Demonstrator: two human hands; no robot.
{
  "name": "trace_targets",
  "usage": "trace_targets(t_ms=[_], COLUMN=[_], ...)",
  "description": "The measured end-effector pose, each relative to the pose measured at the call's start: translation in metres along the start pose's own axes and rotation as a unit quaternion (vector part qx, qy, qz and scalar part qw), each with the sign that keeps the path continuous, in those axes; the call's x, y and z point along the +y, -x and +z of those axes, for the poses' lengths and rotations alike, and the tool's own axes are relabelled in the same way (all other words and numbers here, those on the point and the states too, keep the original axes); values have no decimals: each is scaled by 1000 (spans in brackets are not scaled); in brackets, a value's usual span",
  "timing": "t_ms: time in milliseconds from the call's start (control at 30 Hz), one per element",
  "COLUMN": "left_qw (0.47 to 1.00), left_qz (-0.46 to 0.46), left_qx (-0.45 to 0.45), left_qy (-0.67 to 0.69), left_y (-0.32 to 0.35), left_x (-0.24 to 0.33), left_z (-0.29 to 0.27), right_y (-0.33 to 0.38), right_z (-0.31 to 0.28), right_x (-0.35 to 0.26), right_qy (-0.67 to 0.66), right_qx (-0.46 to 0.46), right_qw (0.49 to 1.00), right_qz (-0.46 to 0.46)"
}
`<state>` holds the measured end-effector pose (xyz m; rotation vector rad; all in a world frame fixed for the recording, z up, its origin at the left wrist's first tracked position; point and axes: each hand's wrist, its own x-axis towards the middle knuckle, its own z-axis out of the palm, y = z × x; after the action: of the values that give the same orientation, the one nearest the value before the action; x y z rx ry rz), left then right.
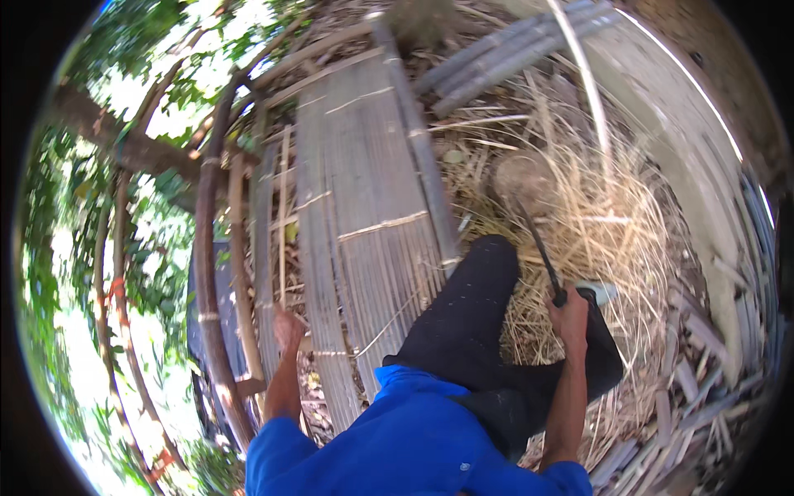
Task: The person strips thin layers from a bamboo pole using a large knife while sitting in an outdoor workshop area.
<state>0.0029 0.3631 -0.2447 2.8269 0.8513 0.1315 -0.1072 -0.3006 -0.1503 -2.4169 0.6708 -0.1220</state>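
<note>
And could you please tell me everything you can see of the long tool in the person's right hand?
The tool is long, slim and dark, with a shaft that looks like metal and a black handle gripped in the right hand. It slants forward and leftward, seen against pale straw. Its far end overlaps the round brown block in view; whether they touch, I cannot tell, and blur hides any edge.
</note>
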Motion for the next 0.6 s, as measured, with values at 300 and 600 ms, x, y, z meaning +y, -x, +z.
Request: trace_targets(t_ms=[300,600], left_qw=[933,812], left_qz=[272,508], left_qx=[112,-129], left_qy=[206,256], left_y=[-68,-90], left_x=[170,477], left_z=[-156,-485], right_y=[-8,-1], right_z=[-12,-7], right_x=[-6,-12], right_qy=[-31,-81], right_qx=[-18,16], right_qw=[996,996], right_qz=[86,42])
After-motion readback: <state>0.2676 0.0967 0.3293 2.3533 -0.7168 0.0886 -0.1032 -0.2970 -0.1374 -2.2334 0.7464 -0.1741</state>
